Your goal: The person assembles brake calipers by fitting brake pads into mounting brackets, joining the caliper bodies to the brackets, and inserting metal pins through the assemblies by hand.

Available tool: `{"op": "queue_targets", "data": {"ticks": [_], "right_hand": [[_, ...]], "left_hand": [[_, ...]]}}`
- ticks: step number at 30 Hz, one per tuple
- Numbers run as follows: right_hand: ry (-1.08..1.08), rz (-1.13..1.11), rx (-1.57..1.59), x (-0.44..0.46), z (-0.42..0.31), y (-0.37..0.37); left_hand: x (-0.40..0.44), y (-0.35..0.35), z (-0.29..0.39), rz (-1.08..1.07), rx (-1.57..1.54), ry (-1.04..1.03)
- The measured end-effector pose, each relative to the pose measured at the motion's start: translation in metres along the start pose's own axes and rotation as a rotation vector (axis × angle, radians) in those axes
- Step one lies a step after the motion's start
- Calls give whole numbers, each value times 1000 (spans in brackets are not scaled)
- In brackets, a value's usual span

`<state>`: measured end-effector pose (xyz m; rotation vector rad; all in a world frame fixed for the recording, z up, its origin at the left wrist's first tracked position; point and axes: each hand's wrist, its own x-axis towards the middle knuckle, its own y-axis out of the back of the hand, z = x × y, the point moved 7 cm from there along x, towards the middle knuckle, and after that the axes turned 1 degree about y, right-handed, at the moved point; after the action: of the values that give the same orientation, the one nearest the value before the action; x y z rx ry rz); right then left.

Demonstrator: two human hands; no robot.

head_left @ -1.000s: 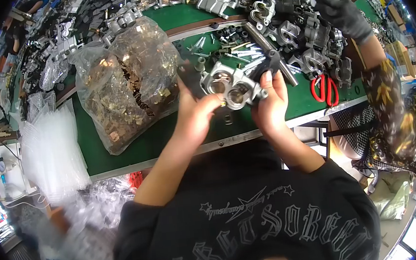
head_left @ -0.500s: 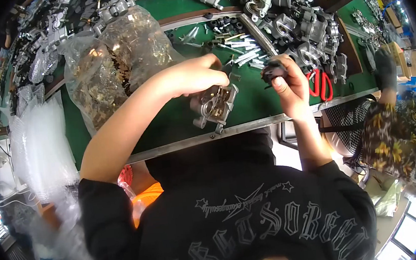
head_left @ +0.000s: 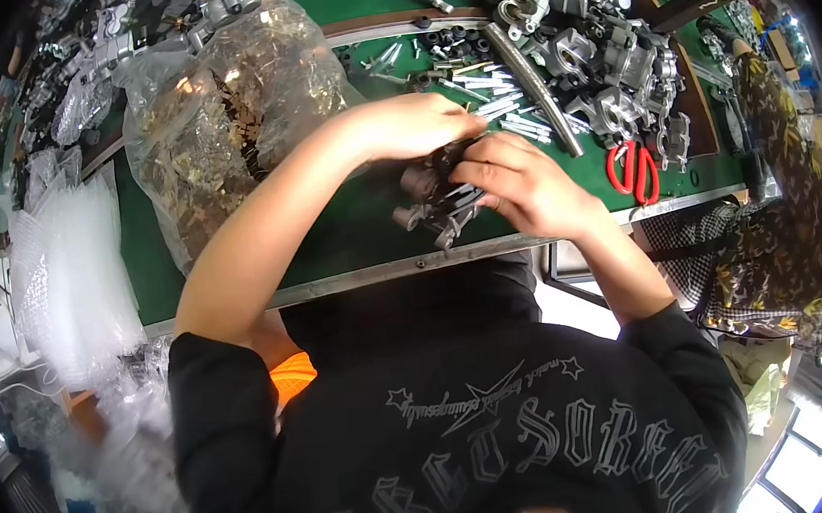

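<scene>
A metal casting (head_left: 426, 206) with round bores stands near the front edge of the green table (head_left: 322, 255). My left hand (head_left: 418, 125) curls over its far side, fingers closed and fingertips partly hidden. From the right, my right hand (head_left: 518, 182) pinches dark flat pieces (head_left: 462, 195) against the casting. Both hands meet at the casting's upper part. Silver pins (head_left: 500, 104) lie just beyond the hands, beside a long metal rod (head_left: 534, 91).
A clear bag of brass-coloured parts (head_left: 240, 125) lies at the left. Castings (head_left: 611, 69) are heaped at the right, near red-handled scissors (head_left: 632, 171). White plastic sleeves (head_left: 76, 269) hang at the left edge. A co-worker's patterned sleeve (head_left: 774, 123) shows far right.
My right hand has brought the dark pieces left onto the casting. My left hand, earlier on the casting's left side, now reaches over it. The co-worker's gloved hand has withdrawn from the heap.
</scene>
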<state>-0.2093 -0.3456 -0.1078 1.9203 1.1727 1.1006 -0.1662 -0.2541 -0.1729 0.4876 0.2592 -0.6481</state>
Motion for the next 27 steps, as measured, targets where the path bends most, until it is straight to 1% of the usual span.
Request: {"op": "queue_targets", "data": {"ticks": [1,3,5,6,7,9,12,13,14,15,17,18,21,23,25,27], "right_hand": [[-6,-5,-7,0,0,-4],[-16,-28,-19,0,1,-8],[-9,-38,-32,1,2,-13],[2,-36,-38,1,2,-16],[10,-36,-45,1,2,-20],[27,-15,-59,5,2,-26],[35,-55,-60,15,2,-31],[47,-33,-52,19,2,-29],[56,-12,-48,22,3,-26],[63,8,-45,25,2,-23],[64,-26,-27,33,-6,-16],[47,-34,-3,38,-10,-14],[-46,-80,41,46,-21,-7],[-93,-138,65,45,-23,-6],[-65,-158,90,43,-17,-12],[-34,-164,83,41,-10,-18]], "left_hand": [[-8,1,-4,14,53,1],[-43,5,-3,324,60,-9],[-85,-3,-9,558,-146,-81],[-100,-9,-9,604,-210,-252],[-107,-20,-14,609,-116,-277],[-112,-35,-15,781,157,-219],[-102,-36,-26,954,125,-262],[-101,-34,-27,1011,105,-276],[-99,-33,-31,1006,7,-226],[-100,-32,-31,992,-59,-249],[-102,-31,-33,956,-185,-300],[-103,-30,-33,926,-203,-368],[-99,-41,-41,742,-712,-384],[-100,-44,-37,683,-721,-320],[-97,-48,-40,635,-716,-262],[-96,-45,-44,686,-589,-273]]}}
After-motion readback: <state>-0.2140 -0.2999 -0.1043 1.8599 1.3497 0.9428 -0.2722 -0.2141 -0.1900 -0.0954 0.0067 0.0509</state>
